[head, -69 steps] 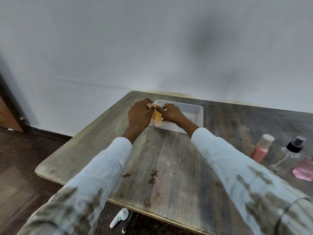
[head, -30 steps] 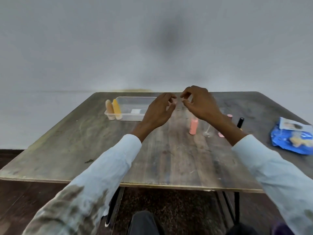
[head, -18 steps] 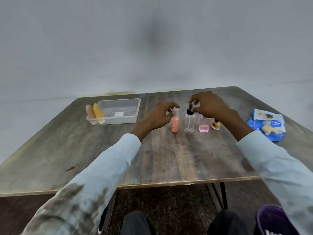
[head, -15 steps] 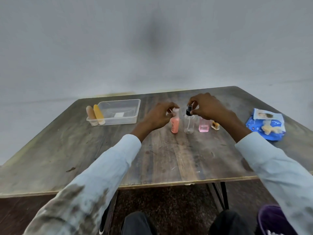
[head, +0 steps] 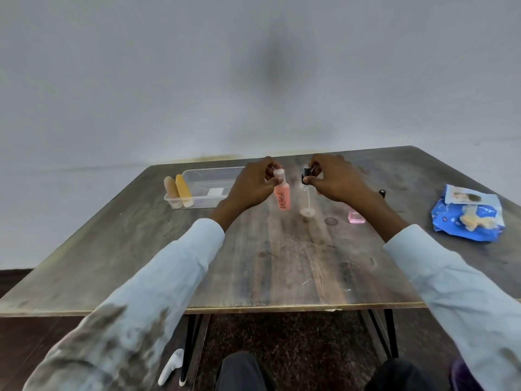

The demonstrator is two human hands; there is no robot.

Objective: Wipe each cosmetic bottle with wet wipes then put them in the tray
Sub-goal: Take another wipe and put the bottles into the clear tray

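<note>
So this looks like the pickup step for the next two bottles. Left hand [head: 253,184] is pinched around the neck of the pink bottle [head: 282,198], right hand [head: 335,179] is pinched on the black cap of the clear spray bottle [head: 306,193]. Both look just lifted off the table [head: 282,263], though it's hard to be sure.

The tray [head: 208,200] is left of the pink bottle, with a tan bottle [head: 172,193] and a yellow bottle [head: 183,191] standing at its left end. A small pink bottle [head: 356,217] sits right of the spray bottle, partly behind the right wrist. Something dark sits just past that wrist too; can't tell what.

My guess: neither held bottle is wiped yet, and I see no wipe in either hand. The blue wipes pack [head: 469,218] is way off to the right of the spray bottle, so the next move needs one hand freed to pull a wipe.
</note>
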